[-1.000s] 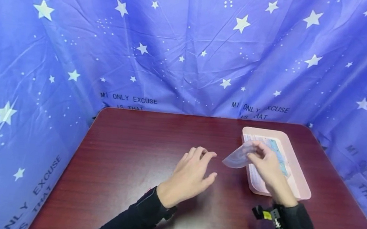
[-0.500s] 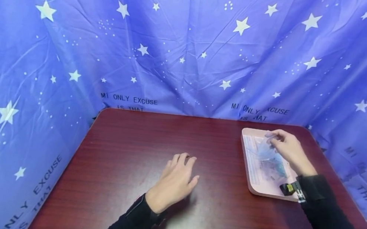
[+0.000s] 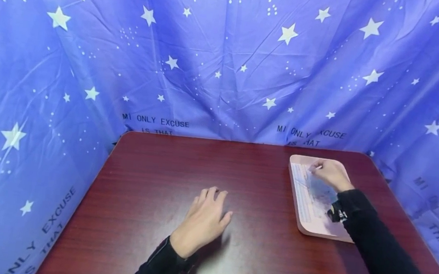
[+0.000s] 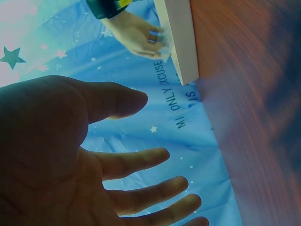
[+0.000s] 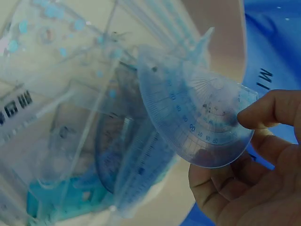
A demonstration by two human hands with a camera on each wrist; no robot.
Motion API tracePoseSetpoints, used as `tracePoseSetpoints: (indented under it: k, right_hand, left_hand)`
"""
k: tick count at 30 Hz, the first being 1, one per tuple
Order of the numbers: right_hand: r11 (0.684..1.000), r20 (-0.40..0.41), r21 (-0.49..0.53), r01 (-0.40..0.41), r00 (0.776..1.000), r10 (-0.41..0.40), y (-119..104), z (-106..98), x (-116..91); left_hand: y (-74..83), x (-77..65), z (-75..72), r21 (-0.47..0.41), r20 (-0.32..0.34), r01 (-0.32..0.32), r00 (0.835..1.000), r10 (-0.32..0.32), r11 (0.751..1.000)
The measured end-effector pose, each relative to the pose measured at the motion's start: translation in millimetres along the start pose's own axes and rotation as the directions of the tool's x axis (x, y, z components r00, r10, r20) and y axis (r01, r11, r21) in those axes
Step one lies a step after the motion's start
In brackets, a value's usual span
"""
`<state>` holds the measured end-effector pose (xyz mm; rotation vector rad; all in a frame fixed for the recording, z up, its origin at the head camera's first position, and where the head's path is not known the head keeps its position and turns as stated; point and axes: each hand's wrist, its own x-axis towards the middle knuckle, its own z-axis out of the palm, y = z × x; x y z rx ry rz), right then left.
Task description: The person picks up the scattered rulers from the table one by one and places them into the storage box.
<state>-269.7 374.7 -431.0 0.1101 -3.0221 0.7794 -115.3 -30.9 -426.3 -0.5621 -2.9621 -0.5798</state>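
Note:
My right hand (image 3: 333,175) is over the far part of a pink tray (image 3: 302,229). In the right wrist view its thumb and fingers pinch a clear half-round protractor (image 5: 188,127) by one edge. Beneath the protractor, the tray holds clear plastic rulers (image 5: 146,165), a clear piece with blue dots (image 5: 51,28) and a teal item (image 5: 70,195). In the head view the protractor is hard to make out against these things. Over the middle of the table, my left hand (image 3: 202,222) has its fingers spread and relaxed, holding nothing.
The dark red wooden table (image 3: 159,171) has the tray at its right side. A blue curtain (image 3: 220,56) with white stars hangs behind the table and along both sides.
My right hand has carried the protractor from the tray's left side to over its far part. The left hand has drawn back to the left and away from the tray.

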Motion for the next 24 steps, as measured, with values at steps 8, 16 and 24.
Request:
tracePoseSetpoints:
  k: [8, 16, 24]
  right_hand:
    - [0.999, 0.029, 0.015, 0.039, 0.999, -0.039, 8.4, 12.3, -2.3]
    - [0.998, 0.052, -0.042, 0.036, 0.998, -0.034, 4.7, 20.1, -2.2]
    - [0.996, -0.010, -0.048, 0.069, 0.998, -0.070, -13.5, 24.2, -8.6]
  left_hand:
    - [-1.4, -1.0, 2.4, -0.012, 0.026, 0.026, 0.999, -0.026, 1.000]
    - [-2.5, 1.5, 3.1, -0.007, 0.018, 0.006, 1.000, -0.006, 1.000]
    - [-10.4, 3.1, 5.8, -0.018, -0.033, -0.016, 0.999, 0.015, 1.000]
